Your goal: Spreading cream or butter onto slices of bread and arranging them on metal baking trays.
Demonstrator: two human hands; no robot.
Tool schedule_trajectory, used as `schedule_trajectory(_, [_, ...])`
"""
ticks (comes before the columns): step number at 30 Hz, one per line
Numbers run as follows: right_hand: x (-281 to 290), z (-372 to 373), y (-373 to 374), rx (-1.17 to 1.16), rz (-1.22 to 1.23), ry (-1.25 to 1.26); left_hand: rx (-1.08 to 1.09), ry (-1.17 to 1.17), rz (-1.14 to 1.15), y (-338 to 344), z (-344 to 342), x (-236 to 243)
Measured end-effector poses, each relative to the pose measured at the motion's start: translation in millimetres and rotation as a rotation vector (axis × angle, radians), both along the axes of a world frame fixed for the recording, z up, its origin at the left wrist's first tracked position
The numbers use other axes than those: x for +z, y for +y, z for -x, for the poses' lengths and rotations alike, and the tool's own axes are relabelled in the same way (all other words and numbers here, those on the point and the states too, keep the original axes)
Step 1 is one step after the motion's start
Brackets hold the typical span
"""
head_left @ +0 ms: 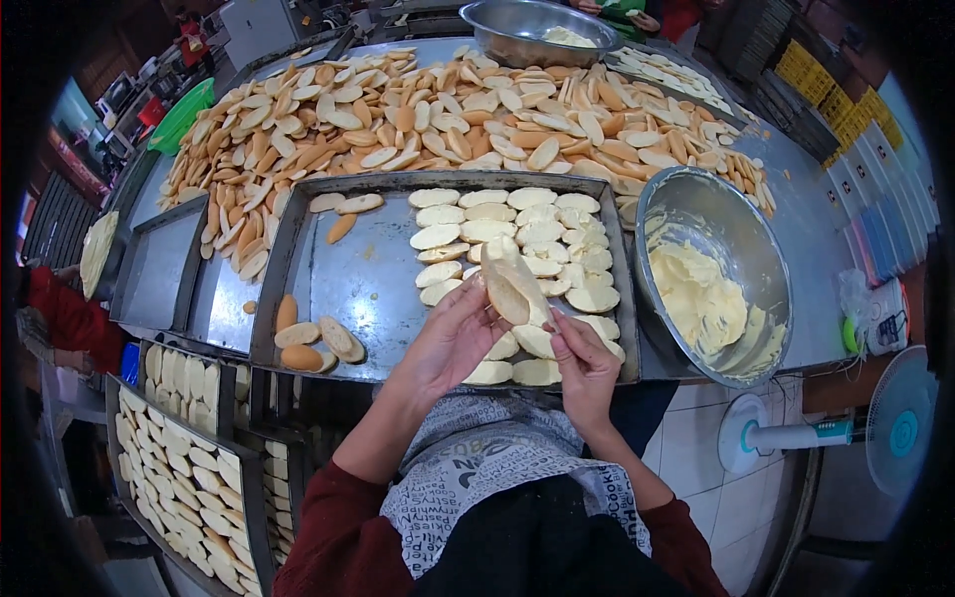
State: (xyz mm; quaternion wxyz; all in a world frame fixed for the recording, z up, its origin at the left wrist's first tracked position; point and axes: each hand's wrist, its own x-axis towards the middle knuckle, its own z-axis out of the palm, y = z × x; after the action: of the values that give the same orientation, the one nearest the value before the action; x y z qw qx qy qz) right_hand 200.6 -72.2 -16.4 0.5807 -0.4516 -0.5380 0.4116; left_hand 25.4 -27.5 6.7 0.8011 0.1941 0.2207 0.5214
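My left hand grips a halved oval bread slice, its cut face partly coated with pale cream. At the slice's lower right, my right hand is closed in a pinch; what its fingers hold, if anything, I cannot make out. Both hands are above a dark-rimmed metal baking tray. Rows of cream-coated slices fill the tray's right side. Several uncoated slices lie in its lower left corner, and a few more at its top left. Right of the tray, a steel bowl holds pale yellow cream.
A large heap of bread slices spreads behind the tray. Another steel bowl stands at the back. Stacked trays of coated slices are at lower left. A fan stands at right. Other people are at the back and left edge.
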Motion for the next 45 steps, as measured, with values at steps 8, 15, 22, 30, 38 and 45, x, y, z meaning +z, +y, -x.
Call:
schedule_trajectory(8, [8,-5,1,-0.052,-0.201,-0.271,0.012,-0.103,-0.047,1,9,-3])
schedule_trajectory(15, [34,-33,-7,-0.101,-0.3,-0.579,0.08,-0.129,-0.119,12,28,-10])
schedule_trajectory(22, [46,-25,-10,-0.127,-0.392,-0.727,0.187,0.046,-0.138,8,14,1])
schedule_trajectory(30, [38,-34,-11,-0.168,-0.588,-0.943,0.128,0.039,-0.072,7,23,-7])
schedule_trajectory(38, [13,-20,34,-0.275,-0.646,-0.973,-0.07,-0.005,-0.028,-3,12,-10])
schedule_trajectory(45, [11,-22,35,-0.314,-0.319,-0.637,0.118,0.2,0.035,-3,37,-16])
